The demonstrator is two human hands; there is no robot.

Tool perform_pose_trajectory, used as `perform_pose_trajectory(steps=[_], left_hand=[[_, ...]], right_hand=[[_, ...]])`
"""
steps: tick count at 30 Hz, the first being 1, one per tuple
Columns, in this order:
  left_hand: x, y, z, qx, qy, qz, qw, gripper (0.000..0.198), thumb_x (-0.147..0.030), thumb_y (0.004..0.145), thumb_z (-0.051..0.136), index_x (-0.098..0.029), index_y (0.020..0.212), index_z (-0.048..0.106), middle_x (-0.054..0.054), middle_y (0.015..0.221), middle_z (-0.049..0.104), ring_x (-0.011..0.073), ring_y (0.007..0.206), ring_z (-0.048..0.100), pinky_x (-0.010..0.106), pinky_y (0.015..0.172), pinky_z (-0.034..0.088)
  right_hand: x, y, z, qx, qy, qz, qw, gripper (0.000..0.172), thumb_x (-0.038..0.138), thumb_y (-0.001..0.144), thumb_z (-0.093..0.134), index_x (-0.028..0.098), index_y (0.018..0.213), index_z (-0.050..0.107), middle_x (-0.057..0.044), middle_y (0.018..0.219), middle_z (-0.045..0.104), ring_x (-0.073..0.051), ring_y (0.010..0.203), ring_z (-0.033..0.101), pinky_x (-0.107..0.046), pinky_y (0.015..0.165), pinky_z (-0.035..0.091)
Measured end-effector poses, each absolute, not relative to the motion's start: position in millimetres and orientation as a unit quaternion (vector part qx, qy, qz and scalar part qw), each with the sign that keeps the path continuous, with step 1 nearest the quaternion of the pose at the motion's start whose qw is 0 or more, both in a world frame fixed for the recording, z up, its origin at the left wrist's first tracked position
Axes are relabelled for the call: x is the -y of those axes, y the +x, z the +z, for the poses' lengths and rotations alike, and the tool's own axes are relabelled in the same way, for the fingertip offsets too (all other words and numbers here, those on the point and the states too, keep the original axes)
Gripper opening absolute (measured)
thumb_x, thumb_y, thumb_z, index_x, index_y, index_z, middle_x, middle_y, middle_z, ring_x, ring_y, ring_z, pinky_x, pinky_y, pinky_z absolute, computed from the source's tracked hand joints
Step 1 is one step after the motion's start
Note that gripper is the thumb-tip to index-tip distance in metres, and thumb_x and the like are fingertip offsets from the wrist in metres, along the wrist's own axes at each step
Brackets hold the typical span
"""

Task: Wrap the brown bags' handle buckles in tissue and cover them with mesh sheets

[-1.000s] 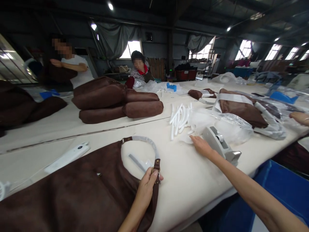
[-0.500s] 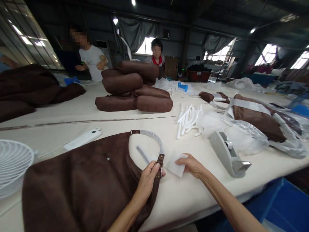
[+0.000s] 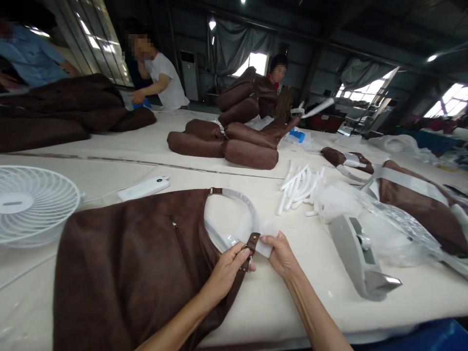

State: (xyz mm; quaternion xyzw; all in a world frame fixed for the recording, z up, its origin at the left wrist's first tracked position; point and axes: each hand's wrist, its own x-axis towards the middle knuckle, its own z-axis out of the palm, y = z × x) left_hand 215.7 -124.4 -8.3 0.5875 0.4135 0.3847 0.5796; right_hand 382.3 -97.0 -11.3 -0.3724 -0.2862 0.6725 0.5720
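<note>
A dark brown handbag (image 3: 135,263) lies on the table in front of me, its curved strap (image 3: 243,200) wrapped in pale, see-through covering. My left hand (image 3: 230,268) is closed on the brown strap tab (image 3: 253,240) beside its metal ring. Just to the right, my right hand (image 3: 281,253) pinches a translucent white sheet (image 3: 266,247) against that end of the strap. Part of the sheet passes behind the tab, and my left fingertips are partly hidden there.
A grey tape dispenser (image 3: 360,258) stands to the right, near white tubes (image 3: 298,187) and clear plastic wrap. At left are a white fan (image 3: 32,204) and a white handheld device (image 3: 144,188). Brown bags (image 3: 250,153) are stacked farther back; several people stand beyond.
My right hand has brought the white sheet left, up to the strap tab. My left hand keeps its hold. At the back, a person has lifted a brown bag from the stack.
</note>
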Motion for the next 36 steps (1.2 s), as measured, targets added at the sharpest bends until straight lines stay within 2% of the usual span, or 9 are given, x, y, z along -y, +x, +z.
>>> perform_pose_trajectory(steps=[3,8,13,16,22,26,30,32,36], left_hand=[[125,216,-7,-0.413,0.589,0.385,0.578,0.042,-0.057,0.094,0.044,-0.019,0.082,0.059,0.002,0.074,0.067,0.0178,0.069,0.054,0.027,0.069,0.039],[124,218,-8,-0.415,0.586,0.381,0.582,0.044,-0.061,0.091,0.046,-0.020,0.080,0.057,0.002,0.071,0.066,0.0190,0.070,0.055,0.029,0.071,0.040],[123,217,-9,-0.424,0.553,0.380,0.608,0.043,-0.063,0.088,0.051,-0.020,0.089,0.055,0.002,0.071,0.068,0.0199,0.071,0.059,0.030,0.072,0.043],[124,216,-10,-0.427,0.541,0.372,0.621,0.048,-0.065,0.085,0.054,-0.018,0.087,0.058,0.006,0.078,0.070,0.0216,0.078,0.062,0.032,0.077,0.047],[124,218,-8,-0.400,0.472,0.419,0.665,0.056,-0.058,0.082,0.065,-0.019,0.120,0.055,0.006,0.102,0.066,0.0163,0.077,0.061,0.030,0.078,0.051],[125,219,-3,-0.382,0.458,0.421,0.683,0.056,-0.055,0.080,0.068,-0.019,0.121,0.058,0.009,0.108,0.067,0.0204,0.086,0.063,0.031,0.076,0.053],[125,219,-2,-0.385,0.453,0.448,0.668,0.053,-0.051,0.080,0.070,-0.018,0.119,0.062,0.009,0.112,0.069,0.0272,0.109,0.063,0.037,0.094,0.051],[123,219,-5,-0.398,0.464,0.461,0.643,0.050,-0.050,0.079,0.070,-0.017,0.116,0.064,0.008,0.110,0.070,0.0277,0.109,0.063,0.038,0.098,0.049],[120,221,-14,-0.416,0.480,0.469,0.613,0.046,-0.051,0.077,0.069,-0.016,0.106,0.065,0.007,0.100,0.072,0.0266,0.096,0.065,0.036,0.090,0.051]], right_hand=[[99,379,-15,0.266,-0.334,0.706,0.565,0.027,0.021,0.061,0.082,0.017,0.084,0.071,-0.002,0.079,0.072,-0.018,0.073,0.063,-0.030,0.073,0.051],[100,375,-18,0.294,-0.347,0.719,0.526,0.023,0.021,0.061,0.082,0.015,0.080,0.072,-0.004,0.076,0.071,-0.019,0.068,0.062,-0.030,0.063,0.050],[97,379,-11,0.325,-0.371,0.680,0.542,0.019,0.019,0.062,0.076,0.017,0.080,0.073,-0.001,0.076,0.072,-0.017,0.071,0.063,-0.028,0.070,0.050],[100,383,-6,0.372,-0.395,0.667,0.510,0.010,0.020,0.063,0.072,0.015,0.071,0.070,-0.001,0.067,0.069,-0.015,0.060,0.058,-0.026,0.060,0.046],[107,390,2,0.422,-0.434,0.657,0.450,0.015,0.026,0.062,0.071,0.016,0.074,0.072,-0.001,0.069,0.069,-0.016,0.060,0.057,-0.027,0.060,0.045],[111,386,1,0.422,-0.447,0.644,0.456,0.017,0.027,0.062,0.071,0.017,0.076,0.072,0.001,0.070,0.068,-0.015,0.061,0.055,-0.027,0.062,0.044],[115,383,-1,0.417,-0.460,0.633,0.461,0.017,0.029,0.062,0.072,0.018,0.076,0.071,0.002,0.067,0.067,-0.015,0.060,0.053,-0.026,0.060,0.041],[117,384,-2,0.413,-0.466,0.630,0.465,0.017,0.029,0.062,0.073,0.018,0.074,0.070,0.002,0.066,0.065,-0.015,0.059,0.051,-0.026,0.060,0.039],[124,388,-8,0.403,-0.473,0.626,0.471,0.017,0.030,0.064,0.076,0.017,0.070,0.069,0.002,0.063,0.064,-0.013,0.058,0.050,-0.026,0.059,0.038]])
